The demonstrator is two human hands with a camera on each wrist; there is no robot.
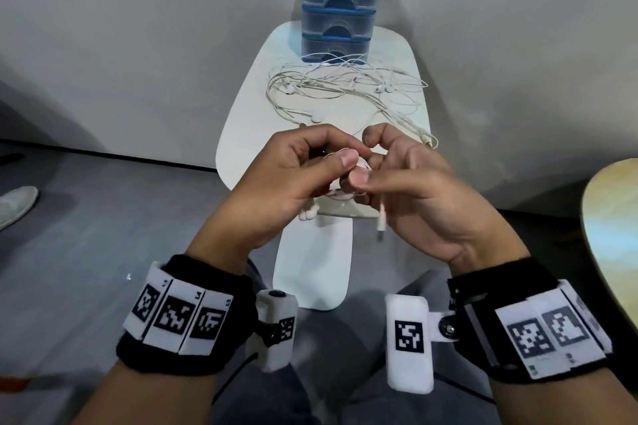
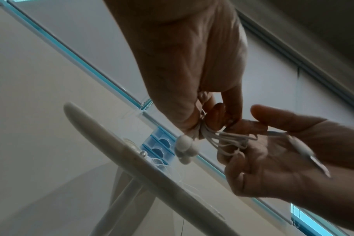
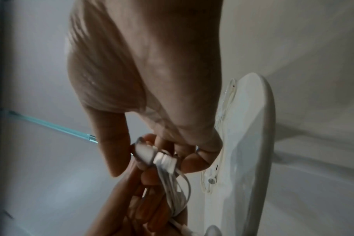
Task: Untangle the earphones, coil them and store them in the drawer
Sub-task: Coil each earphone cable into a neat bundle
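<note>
Both hands meet just in front of the worktop (image 1: 238, 107) edge, prob. to finish one coil clear of the rest. Left hand (image 1: 290, 176) fingers curl, pinching the coiled earphones (image 2: 228, 138); right hand (image 1: 414, 183) pinches the loops too, plug (image 1: 382, 217) dangling. Beyond: tangled earphones (image 1: 345, 86) on the worktop, then drawer unit (image 1: 340, 3), drawers closed.

The head view looks down from above on the table (image 1: 241, 107), with both wrists nearest. Each wrist view looks up from close below its hand, catching the table's edge (image 2: 131, 159).
</note>
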